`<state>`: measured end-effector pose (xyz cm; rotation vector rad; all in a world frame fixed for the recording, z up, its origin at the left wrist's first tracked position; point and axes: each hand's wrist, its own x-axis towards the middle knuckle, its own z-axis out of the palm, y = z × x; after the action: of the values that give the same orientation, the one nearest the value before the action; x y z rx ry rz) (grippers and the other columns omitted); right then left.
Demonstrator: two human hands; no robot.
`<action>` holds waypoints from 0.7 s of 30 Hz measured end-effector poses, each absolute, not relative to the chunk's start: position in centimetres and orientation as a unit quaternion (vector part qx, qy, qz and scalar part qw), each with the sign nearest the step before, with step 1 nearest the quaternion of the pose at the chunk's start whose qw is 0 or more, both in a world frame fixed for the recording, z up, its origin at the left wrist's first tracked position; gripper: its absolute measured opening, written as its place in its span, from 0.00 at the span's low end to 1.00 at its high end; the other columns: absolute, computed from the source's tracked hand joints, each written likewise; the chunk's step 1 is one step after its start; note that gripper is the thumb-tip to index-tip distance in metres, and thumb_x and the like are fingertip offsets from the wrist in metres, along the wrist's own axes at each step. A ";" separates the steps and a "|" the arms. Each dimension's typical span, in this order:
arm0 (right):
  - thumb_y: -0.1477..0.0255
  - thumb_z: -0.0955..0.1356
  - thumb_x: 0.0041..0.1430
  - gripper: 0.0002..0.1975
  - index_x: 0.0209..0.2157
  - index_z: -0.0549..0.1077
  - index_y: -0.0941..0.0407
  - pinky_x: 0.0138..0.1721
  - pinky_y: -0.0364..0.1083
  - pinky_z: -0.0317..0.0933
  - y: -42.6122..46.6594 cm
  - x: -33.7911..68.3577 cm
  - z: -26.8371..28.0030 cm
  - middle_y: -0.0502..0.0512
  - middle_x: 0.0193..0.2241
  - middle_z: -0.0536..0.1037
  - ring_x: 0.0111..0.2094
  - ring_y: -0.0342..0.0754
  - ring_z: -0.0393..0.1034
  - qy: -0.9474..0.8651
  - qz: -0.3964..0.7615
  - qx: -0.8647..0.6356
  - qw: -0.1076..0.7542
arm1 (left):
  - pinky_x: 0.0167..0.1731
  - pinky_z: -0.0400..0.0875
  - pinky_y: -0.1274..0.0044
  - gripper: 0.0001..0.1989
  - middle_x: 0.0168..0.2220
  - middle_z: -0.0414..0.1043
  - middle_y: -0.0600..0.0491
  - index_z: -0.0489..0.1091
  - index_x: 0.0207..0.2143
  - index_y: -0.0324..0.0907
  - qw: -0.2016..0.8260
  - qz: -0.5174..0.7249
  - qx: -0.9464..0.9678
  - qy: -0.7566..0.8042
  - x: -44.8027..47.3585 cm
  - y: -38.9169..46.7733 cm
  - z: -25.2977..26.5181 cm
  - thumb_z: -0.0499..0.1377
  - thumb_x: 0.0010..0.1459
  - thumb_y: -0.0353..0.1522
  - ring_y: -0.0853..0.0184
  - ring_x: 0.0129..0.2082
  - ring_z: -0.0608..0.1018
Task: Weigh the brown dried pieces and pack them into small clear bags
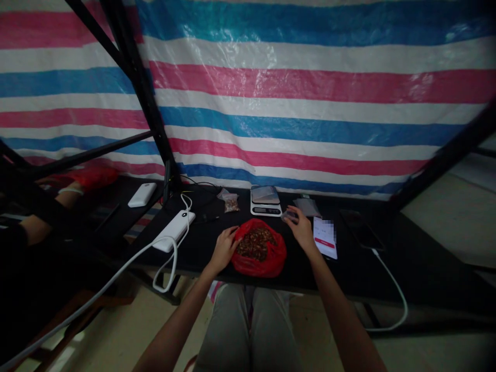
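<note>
A red plastic bag (277, 264) sits with its mouth spread wide near the table's front edge, full of small brown seed-like or bean-like pieces (256, 244). My left hand (225, 249) grips its left rim. To the right of the bag, my right hand (301, 228) pinches a small clear plastic bag (288, 215) between thumb and fingers. Just beyond stands a white kitchen scale (265, 209) with something flat and clear on its platform. A small filled zip bag (231, 203) lies left of the scale. A stack of clear bags (308, 207) is behind my right hand.
Right of my hand lie a phone with a lit screen (324, 243) and a dark phone (362, 230) on a white cable. A white power strip (174, 231) with its cord is on the left. Beyond a black frame post (149, 103), another person's arm (50, 212) reaches toward a red bag.
</note>
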<state>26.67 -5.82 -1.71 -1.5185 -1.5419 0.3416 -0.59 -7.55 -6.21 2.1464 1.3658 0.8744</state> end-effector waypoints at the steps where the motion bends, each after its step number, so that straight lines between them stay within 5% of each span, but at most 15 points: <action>1: 0.70 0.63 0.51 0.21 0.48 0.59 0.55 0.41 0.49 0.61 -6.7 25.9 -1.3 0.59 0.45 0.69 0.39 0.48 0.69 -0.612 0.172 -0.594 0.493 | 0.52 0.55 0.68 0.16 0.50 0.62 0.49 0.65 0.47 0.43 0.215 0.322 0.775 0.500 -0.4 -7.6 -6.3 0.49 0.57 0.35 0.63 0.51 0.63; 4: 0.70 0.64 0.51 0.22 0.48 0.56 0.54 0.41 0.48 0.62 -9.5 23.2 -0.7 0.59 0.47 0.68 0.38 0.46 0.70 -0.647 0.231 -0.524 0.504 | 0.51 0.56 0.69 0.15 0.50 0.64 0.50 0.66 0.46 0.43 0.220 0.334 0.767 0.502 -0.3 -7.5 -6.1 0.50 0.56 0.32 0.64 0.50 0.64; 13: 0.76 0.62 0.52 0.12 0.41 0.62 0.55 0.46 0.54 0.57 -11.5 20.8 -1.4 0.57 0.40 0.71 0.43 0.51 0.65 -0.790 0.134 -0.526 0.286 | 0.45 0.63 0.75 0.22 0.44 0.71 0.49 0.67 0.46 0.40 0.319 0.417 0.692 0.497 -0.8 -7.6 -5.8 0.57 0.45 0.24 0.65 0.42 0.72; 21: 0.78 0.59 0.54 0.19 0.48 0.57 0.55 0.46 0.50 0.58 -10.6 21.2 -1.5 0.58 0.41 0.68 0.44 0.50 0.64 -0.808 0.122 -0.528 0.231 | 0.31 0.64 0.78 0.09 0.26 0.73 0.52 0.72 0.24 0.36 0.293 0.388 0.684 0.544 -1.1 -7.8 -5.5 0.52 0.48 0.26 0.66 0.28 0.73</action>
<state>21.15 -10.55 -1.48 -1.4508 -2.2221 0.3366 -1.05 -7.84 -5.54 1.8212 1.4505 1.0342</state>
